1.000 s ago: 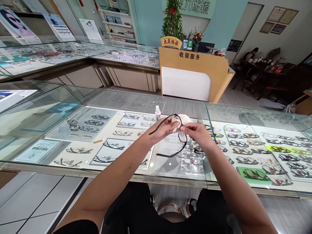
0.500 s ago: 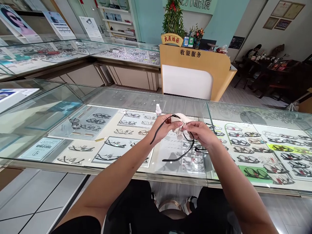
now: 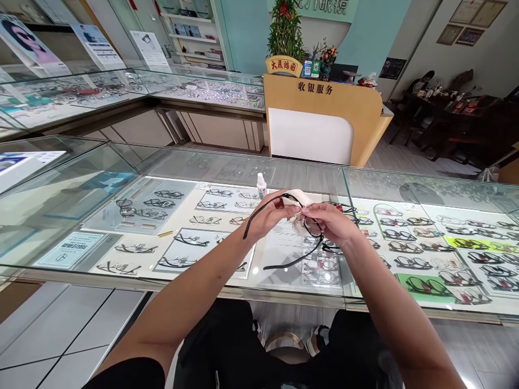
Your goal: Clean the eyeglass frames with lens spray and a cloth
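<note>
A pair of black-framed eyeglasses point(image 3: 313, 227) is up over the glass counter, both temples unfolded toward me. A pale cleaning cloth point(image 3: 299, 196) is bunched around the lens on the left, hiding most of it. My left hand point(image 3: 271, 215) is closed on the cloth and that side of the frame, its thumb pressing in. With its fingertips pinched near the bridge, my right hand point(image 3: 334, 220) grips the glasses; whether some cloth is also in that pinch, I cannot tell. The right-side lens shows uncovered below my right fingers.
A small white spray bottle point(image 3: 261, 186) stands on the glass display counter point(image 3: 227, 162) just beyond my left hand. Rows of spectacles point(image 3: 405, 248) lie beneath the glass. Across the aisle is a wooden cashier desk point(image 3: 367, 108), with more glass cases at left.
The glasses have tilted slightly, and the right-side lens now shows more fully. Both temple tips have shifted a little left. Both hands keep their hold.
</note>
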The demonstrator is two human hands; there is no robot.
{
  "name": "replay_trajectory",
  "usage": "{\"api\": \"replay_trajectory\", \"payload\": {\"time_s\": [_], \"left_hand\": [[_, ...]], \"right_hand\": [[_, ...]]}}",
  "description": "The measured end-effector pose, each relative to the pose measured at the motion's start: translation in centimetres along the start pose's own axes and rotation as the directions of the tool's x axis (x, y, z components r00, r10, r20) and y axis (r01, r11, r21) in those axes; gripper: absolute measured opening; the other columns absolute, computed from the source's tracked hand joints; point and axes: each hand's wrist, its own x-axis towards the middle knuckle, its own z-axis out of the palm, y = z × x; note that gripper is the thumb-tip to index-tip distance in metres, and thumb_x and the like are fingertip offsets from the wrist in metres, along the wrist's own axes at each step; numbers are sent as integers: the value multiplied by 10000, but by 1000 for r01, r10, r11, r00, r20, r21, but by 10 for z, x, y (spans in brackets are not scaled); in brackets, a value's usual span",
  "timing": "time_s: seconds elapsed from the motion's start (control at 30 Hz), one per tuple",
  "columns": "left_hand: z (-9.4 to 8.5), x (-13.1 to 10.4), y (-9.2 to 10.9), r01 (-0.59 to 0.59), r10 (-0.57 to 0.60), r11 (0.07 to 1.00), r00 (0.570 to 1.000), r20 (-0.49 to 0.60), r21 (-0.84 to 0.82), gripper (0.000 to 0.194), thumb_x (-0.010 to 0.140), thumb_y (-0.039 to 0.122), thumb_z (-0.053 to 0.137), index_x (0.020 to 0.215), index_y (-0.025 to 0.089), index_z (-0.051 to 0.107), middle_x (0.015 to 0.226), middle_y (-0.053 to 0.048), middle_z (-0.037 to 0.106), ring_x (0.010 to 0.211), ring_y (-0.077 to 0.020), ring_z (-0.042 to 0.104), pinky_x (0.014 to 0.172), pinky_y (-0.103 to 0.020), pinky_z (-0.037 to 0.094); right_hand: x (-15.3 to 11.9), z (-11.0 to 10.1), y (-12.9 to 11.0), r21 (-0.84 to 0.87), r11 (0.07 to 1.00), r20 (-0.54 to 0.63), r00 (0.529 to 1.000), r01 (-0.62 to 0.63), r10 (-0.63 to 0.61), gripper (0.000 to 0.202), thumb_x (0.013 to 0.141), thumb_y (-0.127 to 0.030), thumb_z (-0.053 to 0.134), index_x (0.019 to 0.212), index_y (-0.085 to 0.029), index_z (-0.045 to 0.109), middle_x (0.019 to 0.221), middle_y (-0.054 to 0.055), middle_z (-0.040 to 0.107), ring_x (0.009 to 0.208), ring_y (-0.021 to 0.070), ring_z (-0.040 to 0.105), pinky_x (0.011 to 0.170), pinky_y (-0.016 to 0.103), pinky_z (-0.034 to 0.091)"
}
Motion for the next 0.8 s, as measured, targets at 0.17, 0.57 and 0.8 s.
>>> {"api": "replay_trajectory", "payload": {"time_s": [0.17,0.57,0.8], "left_hand": [[6,-2,0,-54,62,996,990,-130,68,425,785,561,907,821,184,714,720,-16,629,689,-153,540,671,-284,445],[-1,3,3,4,-8,997,999,-52,-76,415,646,355,1009,925,184,753,765,-3,664,698,-141,563,688,-275,456],[11,-4,10,-69,81,996,976,-201,65,390,679,464,978,791,188,726,684,8,615,648,-140,510,651,-292,401]], "right_hand": [[0,2,1,24,1000,5,1000,13,-14,443,708,-538,949,754,-169,710,496,-95,364,493,69,230,542,294,112],[3,1,2,35,999,-12,1000,11,-11,452,702,-542,956,791,-169,717,534,-90,380,516,73,230,549,298,125],[3,5,4,23,994,67,992,106,-108,482,772,-563,906,694,-201,598,521,-78,358,529,91,244,563,315,133]]}}
